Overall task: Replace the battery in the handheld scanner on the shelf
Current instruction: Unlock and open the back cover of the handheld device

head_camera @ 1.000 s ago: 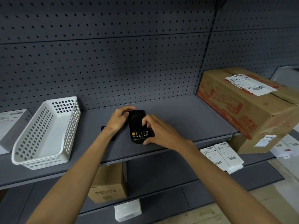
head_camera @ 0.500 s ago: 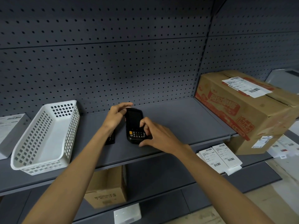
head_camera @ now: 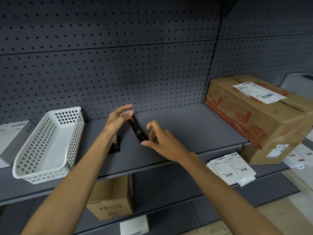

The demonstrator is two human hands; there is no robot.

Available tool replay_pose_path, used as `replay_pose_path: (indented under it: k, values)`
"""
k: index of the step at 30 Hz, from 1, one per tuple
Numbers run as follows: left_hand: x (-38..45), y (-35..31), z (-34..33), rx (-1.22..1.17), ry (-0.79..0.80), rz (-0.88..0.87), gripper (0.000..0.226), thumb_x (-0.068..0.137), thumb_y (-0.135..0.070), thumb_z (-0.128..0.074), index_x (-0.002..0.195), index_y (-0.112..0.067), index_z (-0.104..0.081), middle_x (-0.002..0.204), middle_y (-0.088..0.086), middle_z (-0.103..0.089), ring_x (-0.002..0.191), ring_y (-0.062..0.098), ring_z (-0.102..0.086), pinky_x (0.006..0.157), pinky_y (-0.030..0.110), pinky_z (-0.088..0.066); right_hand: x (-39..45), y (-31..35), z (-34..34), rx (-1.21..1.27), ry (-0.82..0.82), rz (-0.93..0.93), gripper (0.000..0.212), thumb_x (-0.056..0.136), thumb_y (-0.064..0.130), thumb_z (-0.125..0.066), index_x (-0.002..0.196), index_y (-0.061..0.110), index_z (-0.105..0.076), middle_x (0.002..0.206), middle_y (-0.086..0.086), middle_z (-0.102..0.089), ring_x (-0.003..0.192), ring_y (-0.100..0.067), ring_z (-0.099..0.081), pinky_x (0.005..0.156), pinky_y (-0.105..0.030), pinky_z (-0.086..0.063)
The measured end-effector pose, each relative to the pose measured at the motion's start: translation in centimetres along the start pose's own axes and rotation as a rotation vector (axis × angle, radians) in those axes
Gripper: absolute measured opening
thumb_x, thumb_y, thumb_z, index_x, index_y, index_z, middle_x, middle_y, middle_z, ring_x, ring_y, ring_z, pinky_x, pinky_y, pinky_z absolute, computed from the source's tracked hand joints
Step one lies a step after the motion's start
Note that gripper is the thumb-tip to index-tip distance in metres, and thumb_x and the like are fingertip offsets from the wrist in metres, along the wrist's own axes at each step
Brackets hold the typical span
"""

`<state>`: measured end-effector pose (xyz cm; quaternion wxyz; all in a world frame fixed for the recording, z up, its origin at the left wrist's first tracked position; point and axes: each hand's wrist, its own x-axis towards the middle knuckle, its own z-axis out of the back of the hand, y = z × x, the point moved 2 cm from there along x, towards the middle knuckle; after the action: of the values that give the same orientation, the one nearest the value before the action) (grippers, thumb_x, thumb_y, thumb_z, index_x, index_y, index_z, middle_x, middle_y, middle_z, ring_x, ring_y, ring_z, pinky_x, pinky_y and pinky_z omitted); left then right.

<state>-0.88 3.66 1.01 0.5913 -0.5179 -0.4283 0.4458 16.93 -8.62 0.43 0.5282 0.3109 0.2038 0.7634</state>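
Legible text on the shelf
Red Chinese characters are printed on the cardboard box (head_camera: 250, 119), too blurred to be read; barcodes are borne by its shipping label (head_camera: 256, 92).

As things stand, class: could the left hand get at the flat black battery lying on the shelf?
Probably yes. The battery lies flat just under the left hand's wrist, nothing covers it, and that hand's fingers are spread with only fingertips on the scanner.

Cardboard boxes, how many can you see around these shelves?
2. A large printed cardboard box sits at the shelf's right end; a smaller box stands on the lower shelf, partly hidden, so others may be out of sight.
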Motion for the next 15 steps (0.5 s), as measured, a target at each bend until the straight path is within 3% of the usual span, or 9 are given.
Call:
replay_pose_path:
  k: [3,8,13,15]
  values:
    - [-0.5,0.1,-0.6,-0.052,-0.022,0.014,0.036,0.091,-0.016,-0.065,0.126,-0.022,-0.064,0.120,0.008,-0.069,0.105,0.013,-0.063,0.088,0.023,-0.046,0.0,0.1,0.1,0.012,0.008,0.004,0.036,0.093,0.041,-0.061,0.111,0.025,-0.035,0.093,-0.003,-0.065,0.081,-0.019,-0.065,0.074,-0.044,-0.057]
    - [-0.6,0.0,-1.5,-0.071,-0.036,-0.028,0.037,0.090,-0.016,-0.067,0.126,-0.020,-0.065,0.119,0.012,-0.069,0.101,0.011,-0.063,0.088,0.024,-0.046,-0.3,0.4,-0.3,0.051,0.008,-0.006,0.036,0.093,0.039,-0.062,0.108,0.023,-0.034,0.099,-0.001,-0.070,0.082,-0.015,-0.068,0.074,-0.043,-0.058]
    - [-0.8,-0.1,-1.8,-0.020,-0.037,-0.059,0.039,0.088,-0.018,-0.069,0.127,-0.017,-0.063,0.111,0.007,-0.070,0.087,-0.002,-0.066,0.076,0.013,-0.050,-0.7,0.1,-0.9,0.089,-0.019,-0.039,0.039,0.091,0.038,-0.065,0.106,0.022,-0.032,0.097,-0.002,-0.072,0.076,-0.019,-0.069,0.071,-0.047,-0.057]
    - [-0.9,-0.1,-1.9,0.012,-0.045,-0.074,0.039,0.087,-0.018,-0.070,0.126,-0.016,-0.064,0.108,0.003,-0.071,0.088,-0.005,-0.067,0.080,0.015,-0.050,-0.8,-0.1,-0.9,0.108,-0.015,-0.060,0.040,0.091,0.036,-0.066,0.106,0.021,-0.032,0.097,-0.003,-0.072,0.076,-0.020,-0.069,0.072,-0.048,-0.057]
